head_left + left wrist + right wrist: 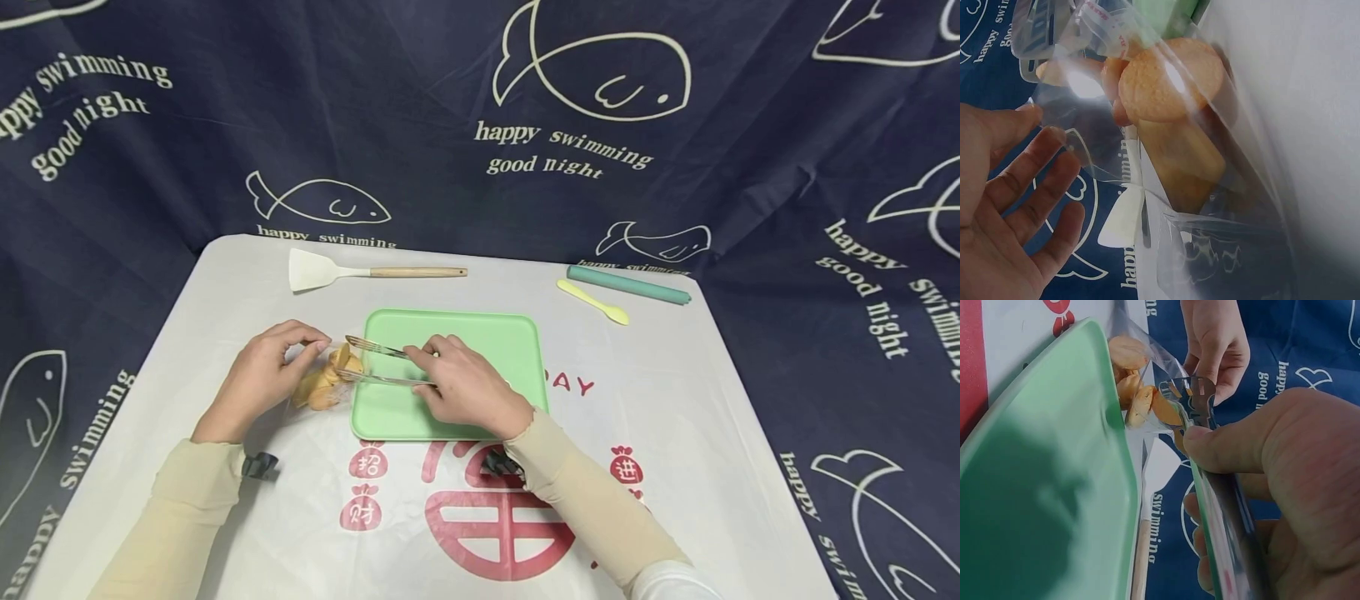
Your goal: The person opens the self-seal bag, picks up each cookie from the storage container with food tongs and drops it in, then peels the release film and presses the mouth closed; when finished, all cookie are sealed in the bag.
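My left hand pinches the rim of a clear plastic bag between thumb and index finger, its other fingers loosely bent. Inside the bag lie several golden-brown cookie-like pieces, some round, some longer. With my right hand I grip metal tongs above a light green tray. The spread ends of the tongs reach left to the bag's mouth, beside the pieces. Whether the tongs pinch a piece I cannot tell. The bag lies at the tray's left edge.
Behind the tray lies a white spatula with a wooden handle. A yellow spoon and a teal rolled or rod-shaped item lie at the back right. A dark blue printed curtain surrounds the white-covered table.
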`<state>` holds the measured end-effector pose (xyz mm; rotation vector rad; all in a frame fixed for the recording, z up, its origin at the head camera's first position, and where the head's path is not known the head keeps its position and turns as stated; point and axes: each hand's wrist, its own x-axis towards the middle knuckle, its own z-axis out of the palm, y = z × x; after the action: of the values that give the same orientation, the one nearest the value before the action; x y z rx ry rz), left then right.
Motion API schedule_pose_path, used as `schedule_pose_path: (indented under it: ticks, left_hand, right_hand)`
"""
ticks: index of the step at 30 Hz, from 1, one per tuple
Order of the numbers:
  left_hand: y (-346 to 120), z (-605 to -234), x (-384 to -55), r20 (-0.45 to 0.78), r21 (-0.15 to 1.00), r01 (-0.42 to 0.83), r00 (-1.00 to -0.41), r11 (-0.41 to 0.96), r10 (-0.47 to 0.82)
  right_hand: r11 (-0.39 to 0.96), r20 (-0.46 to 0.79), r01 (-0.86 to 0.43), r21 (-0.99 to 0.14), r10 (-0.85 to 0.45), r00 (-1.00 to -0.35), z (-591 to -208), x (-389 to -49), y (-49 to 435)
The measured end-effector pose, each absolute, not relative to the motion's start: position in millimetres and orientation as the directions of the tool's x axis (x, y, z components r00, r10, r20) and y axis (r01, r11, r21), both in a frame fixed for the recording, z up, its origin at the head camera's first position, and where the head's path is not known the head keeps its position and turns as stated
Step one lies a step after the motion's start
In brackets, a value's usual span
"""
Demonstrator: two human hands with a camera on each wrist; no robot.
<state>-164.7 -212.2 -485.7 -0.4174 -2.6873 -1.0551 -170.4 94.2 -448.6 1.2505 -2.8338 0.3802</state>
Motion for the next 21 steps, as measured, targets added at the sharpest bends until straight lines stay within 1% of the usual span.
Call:
schedule_pose_path:
  ticks: [8,13,21]
  left_hand:
    - [-210.3,-486.5,-166.1,0.298,0.625,0.334,-0.937,0.705,0.181]
    - [-210.5,-485.7,-165.9,0.296,0.624,0.332,-0.938,0.707,0.179]
    - [-209.7,-483.9,-164.2,0.276,0.634,0.315,-0.945,0.706,0.173]
  right_hand:
    - [0.657,0.089,-0.707,-0.261,-0.713,-0.696,-447.7,-166.2,104.1]
    - [0.643,0.075,-0.708,-0.292,-0.723,-0.687,-447.2,-162.3,110.4]
    - [0.643,0.077,-0.714,-0.278,-0.726,-0.684,-450.2,-161.7,113.5]
